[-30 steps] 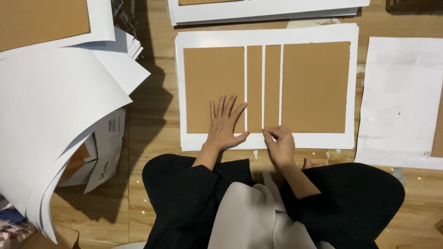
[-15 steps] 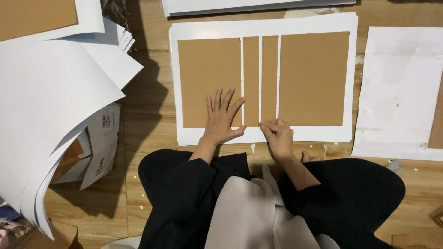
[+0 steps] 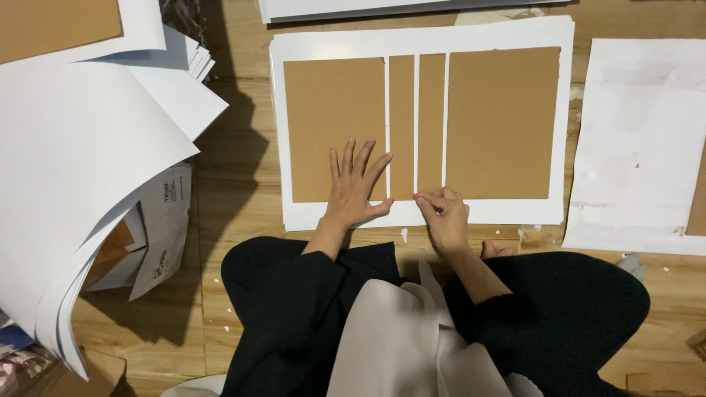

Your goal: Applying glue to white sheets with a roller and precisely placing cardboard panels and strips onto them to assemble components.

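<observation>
Cardboard pieces lie on a white sheet [image 3: 423, 37] on the wood floor [image 3: 243, 184]. My left hand [image 3: 354, 184] presses flat, fingers spread, on the wide left panel [image 3: 331, 110]. My right hand [image 3: 443, 213], fingers curled, pinches the near end of the right narrow strip [image 3: 431, 117]. Loose white paper [image 3: 73, 184] curls at left.

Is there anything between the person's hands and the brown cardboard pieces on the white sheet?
Nothing visible. The left hand lies flat on the large left cardboard panel. The right hand pinches at the bottom edge of the narrow cardboard strip, on the white sheet.
</observation>
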